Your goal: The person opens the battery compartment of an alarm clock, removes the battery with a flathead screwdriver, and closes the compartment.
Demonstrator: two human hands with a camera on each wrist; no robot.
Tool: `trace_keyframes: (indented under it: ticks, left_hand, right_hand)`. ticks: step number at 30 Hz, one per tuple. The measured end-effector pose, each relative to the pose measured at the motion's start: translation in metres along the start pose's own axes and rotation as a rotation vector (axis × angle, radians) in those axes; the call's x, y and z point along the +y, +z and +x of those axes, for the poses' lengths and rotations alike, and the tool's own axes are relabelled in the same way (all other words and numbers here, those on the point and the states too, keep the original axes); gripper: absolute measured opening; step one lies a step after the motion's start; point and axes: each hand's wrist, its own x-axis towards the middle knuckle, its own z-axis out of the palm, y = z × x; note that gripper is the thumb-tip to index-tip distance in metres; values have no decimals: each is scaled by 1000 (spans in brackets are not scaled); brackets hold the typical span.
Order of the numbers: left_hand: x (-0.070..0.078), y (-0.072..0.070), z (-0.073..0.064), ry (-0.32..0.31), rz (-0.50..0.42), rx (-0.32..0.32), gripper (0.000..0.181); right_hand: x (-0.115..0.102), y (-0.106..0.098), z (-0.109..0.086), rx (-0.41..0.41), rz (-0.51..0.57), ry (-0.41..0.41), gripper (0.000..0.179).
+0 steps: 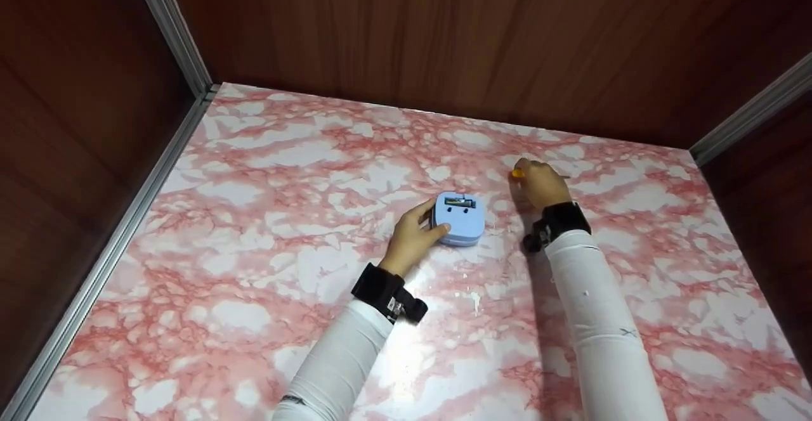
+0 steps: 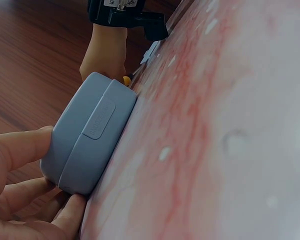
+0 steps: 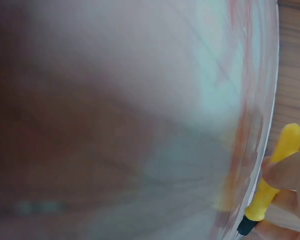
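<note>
A light blue, rounded-square case sits on the table, with a small battery visible in a slot on its top and two dark spots below the slot. My left hand grips its left side, the thumb on the near corner of the top. From the left wrist view, the case shows a seam and a raised label panel on its side wall. To the right and farther back, my right hand holds a yellow-handled screwdriver with a black collar. Its thin shaft sticks out on the hand's right side.
The table has a red-and-white marbled top. Dark wood panels enclose it at the back and sides, with a metal rail along the left edge. Small white marks show on the surface near the left wrist.
</note>
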Motion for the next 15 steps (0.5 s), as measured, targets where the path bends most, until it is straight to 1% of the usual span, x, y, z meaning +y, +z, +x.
trace_keyframes:
  ticks: [6, 15]
  left_hand:
    - [-1, 1, 1, -10, 0, 7, 66]
    - [-2, 0, 2, -14, 0, 9, 67]
  right_hand:
    - [4, 1, -4, -14, 26, -12, 22]
    - [3, 1, -4, -25, 14, -42, 26]
